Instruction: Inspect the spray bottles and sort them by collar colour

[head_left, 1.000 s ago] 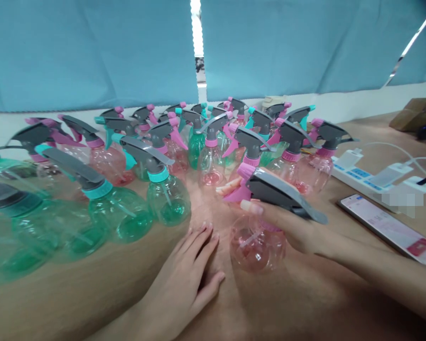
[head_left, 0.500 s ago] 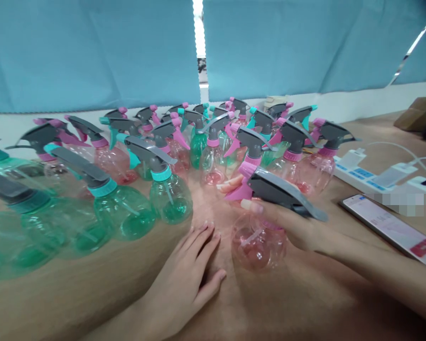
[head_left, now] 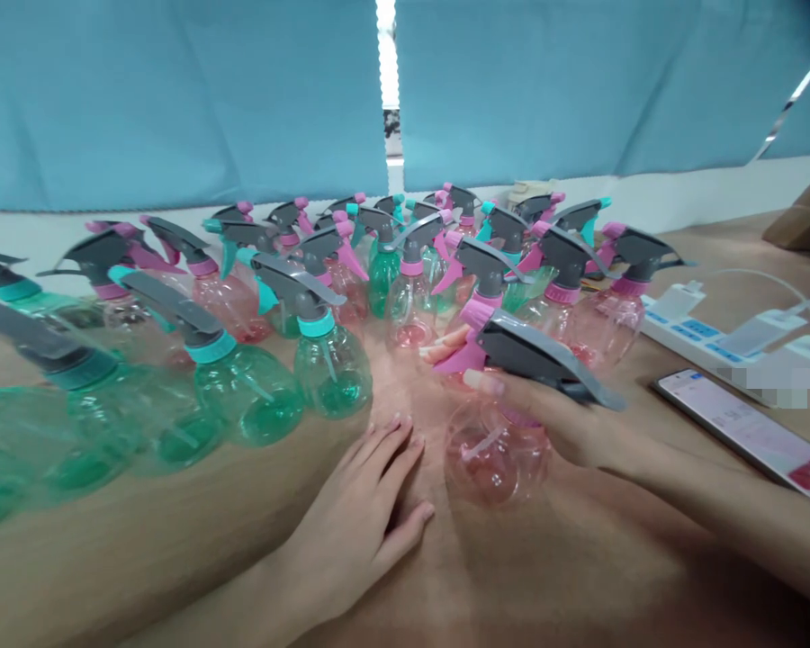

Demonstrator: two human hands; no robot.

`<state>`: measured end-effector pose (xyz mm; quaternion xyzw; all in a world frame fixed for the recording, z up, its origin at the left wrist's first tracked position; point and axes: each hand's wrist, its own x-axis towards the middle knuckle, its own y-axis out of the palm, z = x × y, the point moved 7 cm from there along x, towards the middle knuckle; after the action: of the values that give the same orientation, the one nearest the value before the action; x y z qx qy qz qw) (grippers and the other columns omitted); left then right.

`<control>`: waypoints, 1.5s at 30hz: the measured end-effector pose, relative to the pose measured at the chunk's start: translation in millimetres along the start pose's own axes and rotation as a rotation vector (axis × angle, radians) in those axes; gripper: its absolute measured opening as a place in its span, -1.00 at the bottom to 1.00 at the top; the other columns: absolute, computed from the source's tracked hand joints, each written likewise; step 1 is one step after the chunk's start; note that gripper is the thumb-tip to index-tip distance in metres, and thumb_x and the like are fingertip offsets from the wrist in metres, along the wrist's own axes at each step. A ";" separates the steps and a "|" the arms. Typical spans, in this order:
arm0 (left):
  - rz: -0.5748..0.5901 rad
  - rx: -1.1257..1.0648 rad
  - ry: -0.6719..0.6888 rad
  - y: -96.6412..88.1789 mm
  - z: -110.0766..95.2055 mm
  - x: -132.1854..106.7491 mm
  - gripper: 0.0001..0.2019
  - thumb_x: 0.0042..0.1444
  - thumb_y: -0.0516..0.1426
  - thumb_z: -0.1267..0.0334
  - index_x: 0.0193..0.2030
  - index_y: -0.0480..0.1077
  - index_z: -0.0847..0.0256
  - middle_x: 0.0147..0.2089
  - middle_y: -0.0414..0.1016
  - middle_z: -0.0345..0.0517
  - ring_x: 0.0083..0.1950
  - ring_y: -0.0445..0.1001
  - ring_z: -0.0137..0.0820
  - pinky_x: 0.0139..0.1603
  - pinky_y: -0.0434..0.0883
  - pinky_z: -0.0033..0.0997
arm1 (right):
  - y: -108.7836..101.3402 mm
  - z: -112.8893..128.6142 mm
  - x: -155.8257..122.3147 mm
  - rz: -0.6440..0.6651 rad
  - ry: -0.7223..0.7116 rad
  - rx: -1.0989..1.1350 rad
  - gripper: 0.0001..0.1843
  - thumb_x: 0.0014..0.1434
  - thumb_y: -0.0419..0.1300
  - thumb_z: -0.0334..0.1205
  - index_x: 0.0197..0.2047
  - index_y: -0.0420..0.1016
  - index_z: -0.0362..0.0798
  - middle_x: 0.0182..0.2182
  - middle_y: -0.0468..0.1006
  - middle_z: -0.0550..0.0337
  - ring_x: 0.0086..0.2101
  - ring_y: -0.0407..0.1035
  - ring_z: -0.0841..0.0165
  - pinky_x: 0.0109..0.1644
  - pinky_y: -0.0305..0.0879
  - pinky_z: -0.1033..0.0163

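Note:
My right hand (head_left: 546, 409) is wrapped round the neck of a clear pink spray bottle (head_left: 496, 459) with a grey and pink trigger head. The bottle is upright at the front of the table, its trigger facing left. My left hand (head_left: 361, 504) lies palm down on the wooden table (head_left: 243, 558), fingers stretched out and holding nothing. Just beyond its fingertips stands a green spray bottle (head_left: 333, 373) with a turquoise collar. Another green spray bottle (head_left: 249, 391) is left of that one. Behind my right hand is a pink spray bottle (head_left: 611, 319).
Several more pink and green spray bottles crowd the back and left of the table. At right lie a lit phone (head_left: 749, 432) and a white power strip (head_left: 688, 333) with plugs and cables. A cardboard box (head_left: 803, 220) sits at the far right, and a blue curtain (head_left: 513, 90) hangs behind.
The view has shifted slightly, so things appear a little further right. Both hands keep their poses, the right still round the pink spray bottle.

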<state>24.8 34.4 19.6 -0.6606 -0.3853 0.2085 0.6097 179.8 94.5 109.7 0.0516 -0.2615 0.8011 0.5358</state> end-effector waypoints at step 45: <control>0.013 -0.007 0.000 -5.0 -1.6 0.7 -0.52 0.32 0.02 0.09 0.29 0.21 0.30 0.34 0.21 0.14 0.35 0.14 -0.09 0.30 0.16 0.01 | 4.4 2.3 -13.6 0.069 0.002 -0.092 -0.70 0.24 0.15 -0.21 -0.49 0.17 0.00 -0.56 0.11 0.36 -0.57 0.04 0.50 -0.58 0.00 0.36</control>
<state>25.2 33.7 24.9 -0.6652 -0.3819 0.2111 0.6059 181.2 80.8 105.1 0.0173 -0.2991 0.8063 0.5101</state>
